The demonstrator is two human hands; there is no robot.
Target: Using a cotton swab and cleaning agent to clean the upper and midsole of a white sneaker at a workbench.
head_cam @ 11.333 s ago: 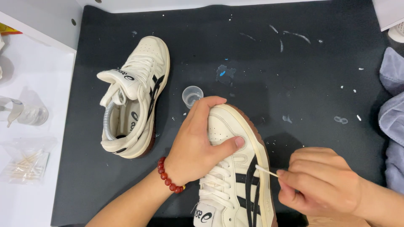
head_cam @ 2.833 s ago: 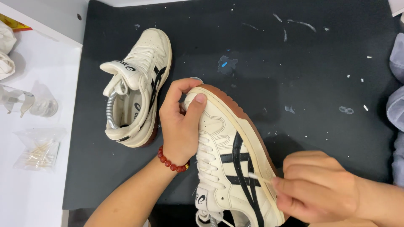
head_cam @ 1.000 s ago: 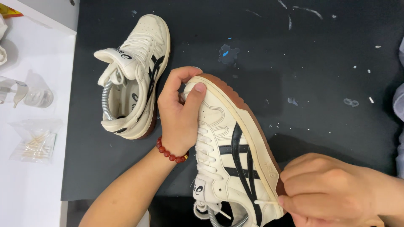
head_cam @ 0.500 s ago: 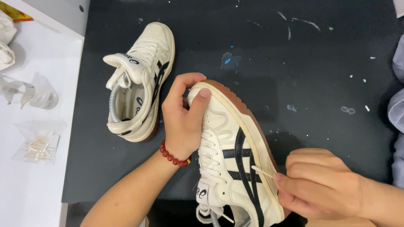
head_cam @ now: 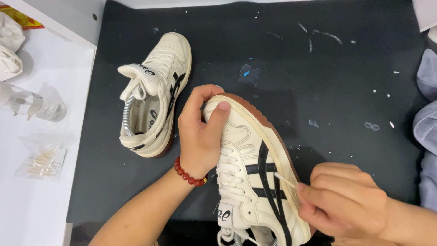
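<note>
- A cream sneaker (head_cam: 255, 177) with black side stripes and a brown sole edge is held tilted on its side over a black mat (head_cam: 318, 91), directly between the two hands.
- The toe of this sneaker is gripped by the left hand (head_cam: 200, 132): the fingers are curled over the toe cap, the thumb is pressed on the upper near the laces, and a red bead bracelet (head_cam: 189, 173) is worn at the wrist.
- A thin cotton swab (head_cam: 284, 180) is pinched in the right hand (head_cam: 341, 200), whose fingers are drawn closely together around the stick.
- The swab's tip is laid against the sneaker's side panel, just beside the black stripes and near the sole edge.
- A second sneaker (head_cam: 152, 95) of the same kind is seen lying on the mat just beyond the left hand, apart from it, with a grey coiled shoe tree inside.
- White flecks and a small blue smear are scattered on the mat beyond both hands.
- Well out past the left hand, a clear bag of cotton swabs (head_cam: 41, 157) and a clear bottle (head_cam: 32, 105) are set on a white surface.
- Grey cloth (head_cam: 428, 127) is seen past the right hand at the mat's edge.
</note>
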